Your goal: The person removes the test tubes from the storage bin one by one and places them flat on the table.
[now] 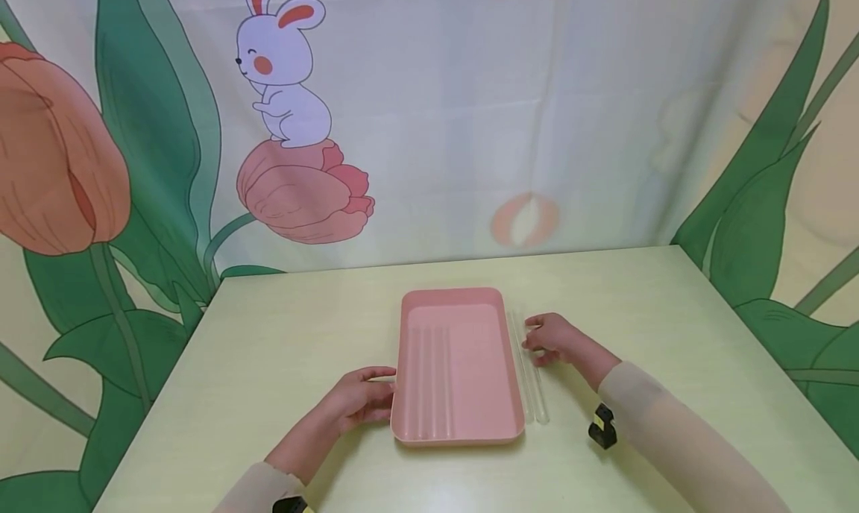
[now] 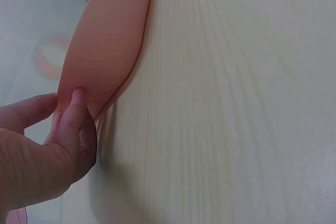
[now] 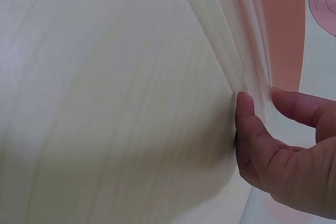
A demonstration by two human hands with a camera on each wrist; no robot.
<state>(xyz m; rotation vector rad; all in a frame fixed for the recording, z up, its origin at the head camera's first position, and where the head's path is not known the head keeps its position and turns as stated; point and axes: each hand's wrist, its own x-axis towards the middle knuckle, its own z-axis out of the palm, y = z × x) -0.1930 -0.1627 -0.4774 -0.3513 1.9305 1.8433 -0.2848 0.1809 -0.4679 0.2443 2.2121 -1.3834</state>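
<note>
A pink rectangular tray [image 1: 485,379] lies on the table, with several long clear tubes [image 1: 435,386] side by side in its left half. My left hand [image 1: 362,400] is at the tray's left side, fingertips touching the outer wall and rim; the left wrist view shows the fingers [image 2: 77,100] against the wall. Along the tray's right side, more clear tubes [image 1: 540,408] lie on the table. My right hand [image 1: 553,339] pinches at the far part of these tubes. In the right wrist view, its thumb and fingers stand on either side of the clear tubes [image 3: 223,30].
The pale wooden table [image 1: 302,312] extends around the tray on all sides. A printed curtain [image 1: 429,125] with a rabbit and tulips hangs behind its far edge. Black wrist cameras [image 1: 602,426] are worn near both sleeves.
</note>
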